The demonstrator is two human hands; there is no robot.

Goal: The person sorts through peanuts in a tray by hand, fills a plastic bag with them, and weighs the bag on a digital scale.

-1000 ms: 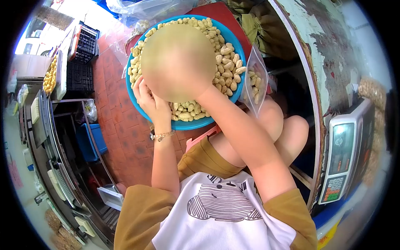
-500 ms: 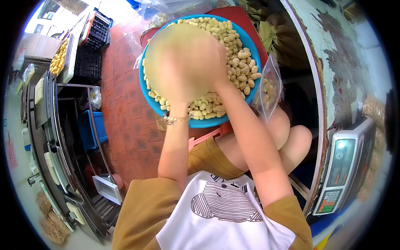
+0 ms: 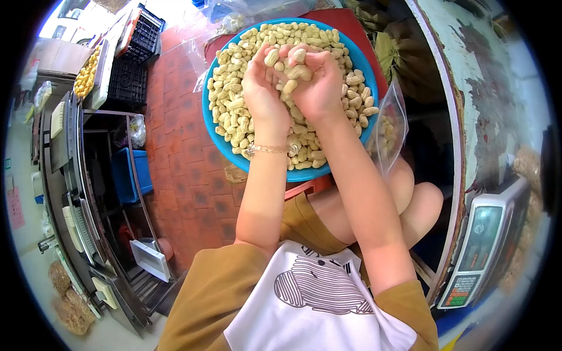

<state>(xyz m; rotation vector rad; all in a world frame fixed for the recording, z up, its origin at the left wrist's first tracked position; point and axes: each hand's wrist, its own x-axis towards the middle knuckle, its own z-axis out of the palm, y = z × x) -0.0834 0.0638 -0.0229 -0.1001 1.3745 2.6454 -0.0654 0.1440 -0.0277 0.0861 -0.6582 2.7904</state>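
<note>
A round blue basin (image 3: 209,120) full of unshelled peanuts (image 3: 231,88) stands in front of me. Over its middle, my left hand (image 3: 266,96) and my right hand (image 3: 319,85) are side by side, palms up and fingers curled, cupping several peanuts (image 3: 298,71) between them. Peanuts lie on both palms and in the gap between the hands. A bracelet is on my left wrist. Close to the basin's right edge, a clear plastic bag (image 3: 391,131) with peanuts in it rests by my knee.
A digital scale (image 3: 480,240) stands at the right on a worn surface. Black crates (image 3: 127,82), a blue bin (image 3: 132,174) and a metal rack are at the left. A red surface (image 3: 366,44) lies under the basin. Plastic bags are beyond it.
Both hands, blurred over in the earlier frames, now show cupped with peanuts in them. My left forearm has swung toward the right one. The whole view has shifted, with the basin further right.
</note>
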